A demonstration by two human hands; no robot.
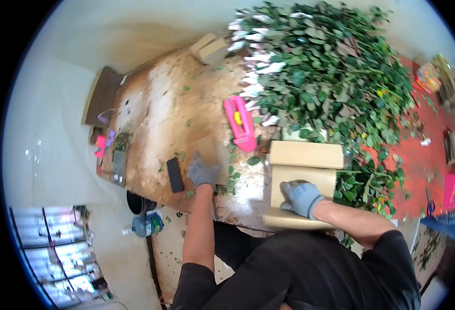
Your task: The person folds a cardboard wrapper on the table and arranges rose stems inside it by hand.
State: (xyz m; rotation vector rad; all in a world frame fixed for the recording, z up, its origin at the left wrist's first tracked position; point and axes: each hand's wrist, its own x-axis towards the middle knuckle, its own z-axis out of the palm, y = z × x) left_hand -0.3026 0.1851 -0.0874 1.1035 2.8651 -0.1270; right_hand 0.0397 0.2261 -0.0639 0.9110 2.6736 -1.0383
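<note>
1. Head view: two grey-gloved hands work over a worn wooden table (152, 113); black sleeves and torso fill the near side.
2. Left hand (202, 171): fingers partly spread, thumb out to the side, at the near end of a flat cardboard piece (205, 148). No visible pinch; blur hides exact fingertip contact.
3. Right hand (303, 199): fingers partly apart, laid on the flat middle of the corrugated cardboard wrap (306, 155). Not closed on anything that shows.
4. Wrap position: near table edge, in front of the body, right of the left hand. Ribbed band across its far side, smooth brown middle, curved near edge.
5. Black smartphone (175, 175): flat on table, just left of the left hand.
6. Pink tape dispenser (240, 124), yellow part inside: lies between the cardboard piece and the stems, beyond the wrap's left corner.
7. Big pile of leafy cut stems (320, 72): far side, beyond the wrap, white-wrapped ends pointing left. More foliage right of the wrap; loose leaves scattered around.
8. Red surface (405, 186) under the foliage at right, with scissors (430, 206) and a second pink dispenser (451, 190) toward its right edge.
9. Small cardboard blocks (210, 49) at the back wall. Black bucket (140, 203) and large water bottle (147, 226) below the table's left end.
</note>
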